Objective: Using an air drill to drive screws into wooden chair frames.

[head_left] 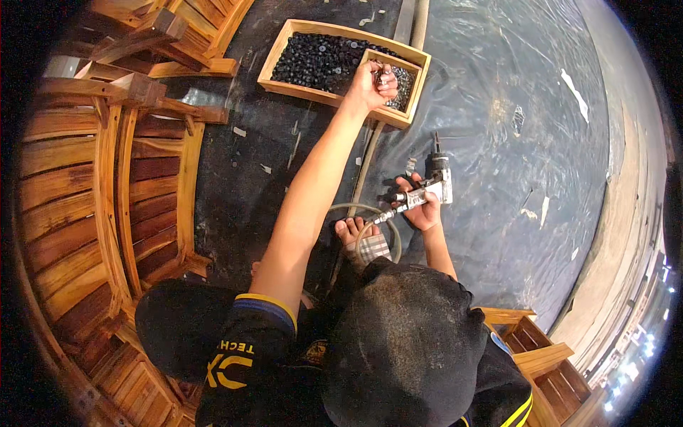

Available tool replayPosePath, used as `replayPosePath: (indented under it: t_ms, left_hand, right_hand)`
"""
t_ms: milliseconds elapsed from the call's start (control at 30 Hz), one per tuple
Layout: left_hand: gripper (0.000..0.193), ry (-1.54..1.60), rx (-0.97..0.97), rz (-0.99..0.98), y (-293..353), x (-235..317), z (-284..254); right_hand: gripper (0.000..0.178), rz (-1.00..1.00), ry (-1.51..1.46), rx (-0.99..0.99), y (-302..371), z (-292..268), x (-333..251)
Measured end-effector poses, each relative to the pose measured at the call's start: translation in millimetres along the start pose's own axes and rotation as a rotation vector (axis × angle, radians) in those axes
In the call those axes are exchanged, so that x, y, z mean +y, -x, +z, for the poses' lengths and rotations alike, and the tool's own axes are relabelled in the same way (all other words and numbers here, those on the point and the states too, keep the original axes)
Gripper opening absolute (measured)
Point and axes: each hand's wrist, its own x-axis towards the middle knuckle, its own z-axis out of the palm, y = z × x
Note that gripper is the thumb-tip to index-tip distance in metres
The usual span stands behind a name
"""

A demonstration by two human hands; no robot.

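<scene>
My left hand (373, 87) is over the small inner compartment of a wooden box (299, 91). Its fingers are curled round small shiny metal pieces, too small to name exactly. Similar metal pieces (404, 89) fill that compartment, and many small black round parts (306, 62) fill the rest of the box. My right hand (421, 206) grips a silver and black air drill (442, 181) by its handle, bit pointing away from me. A hose (397, 242) is coupled to the handle's end and loops by my sandalled foot (356, 233).
Slatted wooden furniture (110, 199) stands along the left. More wooden pieces (533, 349) are at the lower right. A dark plastic sheet (526, 164) with scraps covers the ground. My dark-clothed knee (398, 341) hides part of my right arm. A pipe or hose (420, 25) runs beyond the box.
</scene>
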Motion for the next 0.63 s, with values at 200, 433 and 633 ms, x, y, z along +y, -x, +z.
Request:
replayPosePath:
  t_ms: [200, 433, 633]
  left_hand:
    - [0.017, -0.173, 0.242, 0.051, -3, -9, 17]
    - [0.024, -0.090, 0.064, 0.035, 11, 4, 11]
    - [0.037, -0.275, 0.230, 0.107, 7, 0, 16]
  right_hand:
    - [0.056, -0.008, 0.022, 0.005, 3, -2, -3]
    - [0.054, -0.004, -0.013, 0.010, -1, -1, 0]
    - [0.055, -0.079, -0.045, 0.062, -1, -6, 6]
